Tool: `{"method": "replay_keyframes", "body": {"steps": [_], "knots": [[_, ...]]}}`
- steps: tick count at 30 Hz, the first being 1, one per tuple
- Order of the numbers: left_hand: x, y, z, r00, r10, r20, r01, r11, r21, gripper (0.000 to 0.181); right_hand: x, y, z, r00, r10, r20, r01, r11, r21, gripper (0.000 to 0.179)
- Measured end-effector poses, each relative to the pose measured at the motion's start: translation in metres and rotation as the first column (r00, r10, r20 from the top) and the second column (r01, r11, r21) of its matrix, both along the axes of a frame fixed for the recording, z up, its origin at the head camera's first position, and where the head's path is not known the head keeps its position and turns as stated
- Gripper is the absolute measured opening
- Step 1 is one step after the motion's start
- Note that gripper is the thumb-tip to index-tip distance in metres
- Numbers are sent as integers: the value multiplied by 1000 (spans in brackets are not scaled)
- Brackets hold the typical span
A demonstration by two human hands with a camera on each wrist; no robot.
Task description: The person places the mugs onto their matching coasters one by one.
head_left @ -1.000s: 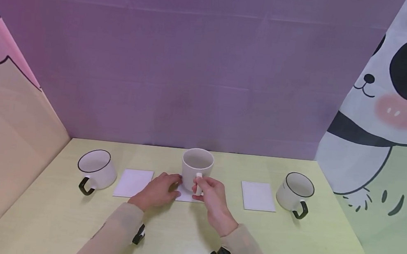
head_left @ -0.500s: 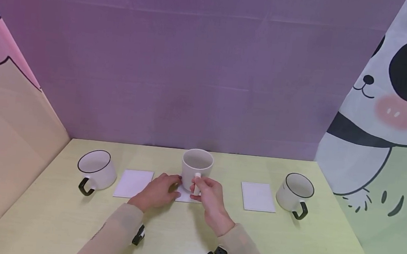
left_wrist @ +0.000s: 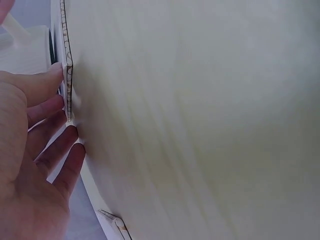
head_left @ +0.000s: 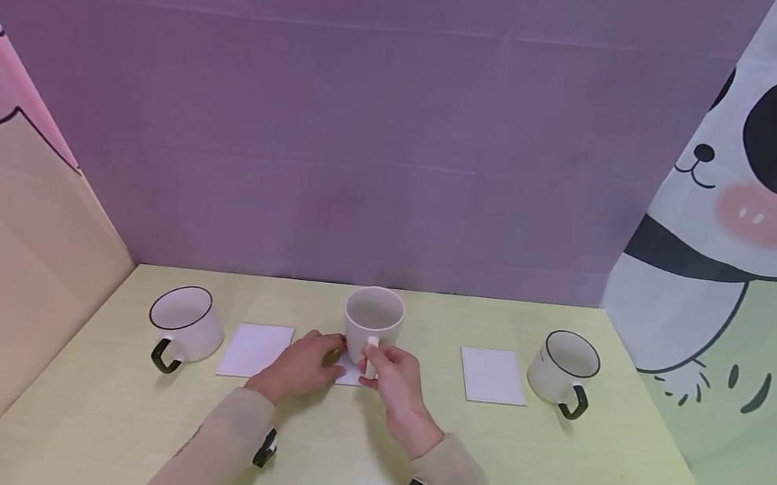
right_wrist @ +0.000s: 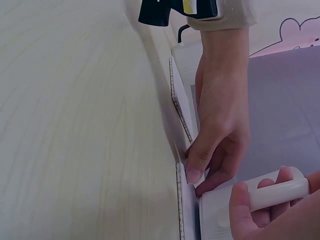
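At the table's middle is a plain white mug (head_left: 367, 321), upright, its handle toward me. My right hand (head_left: 402, 394) grips that handle between thumb and curled fingers. Beneath the mug lies a square white coaster (head_left: 350, 377), mostly covered; I cannot tell whether the mug's base fully touches it. My left hand (head_left: 300, 368) holds the coaster's left side, thumb near the front corner and index finger by the mug's base. In the right wrist view, the mug (right_wrist: 215, 215) stands close against the coaster (right_wrist: 188, 212), with the left thumb on the coaster's edge.
Another white coaster (head_left: 255, 351) lies left of the hands, and one more coaster (head_left: 494, 376) lies to the right. Black-rimmed mugs with black handles stand at both sides: a left mug (head_left: 187, 328) and a right mug (head_left: 560, 371). A purple cloth (head_left: 397, 156) hangs behind the table.
The right hand has shifted the white mug slightly left and toward me, its handle turning a little leftward. The left hand stays in place on the coaster.
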State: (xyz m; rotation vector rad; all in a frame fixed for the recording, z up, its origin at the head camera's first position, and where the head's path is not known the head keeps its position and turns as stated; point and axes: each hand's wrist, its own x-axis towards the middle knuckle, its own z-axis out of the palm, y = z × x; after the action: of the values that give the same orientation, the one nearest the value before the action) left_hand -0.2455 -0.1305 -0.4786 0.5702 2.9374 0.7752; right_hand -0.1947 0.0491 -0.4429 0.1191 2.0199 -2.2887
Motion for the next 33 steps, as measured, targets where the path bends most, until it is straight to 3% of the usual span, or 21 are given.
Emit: {"method": "replay_keyframes", "body": {"steps": [33], "knots": [[-1, -2, -1, 1000, -7, -28, 8, 1000, 13, 42, 10, -2, -9, 1000, 5, -18, -5, 1000, -6, 26]]}}
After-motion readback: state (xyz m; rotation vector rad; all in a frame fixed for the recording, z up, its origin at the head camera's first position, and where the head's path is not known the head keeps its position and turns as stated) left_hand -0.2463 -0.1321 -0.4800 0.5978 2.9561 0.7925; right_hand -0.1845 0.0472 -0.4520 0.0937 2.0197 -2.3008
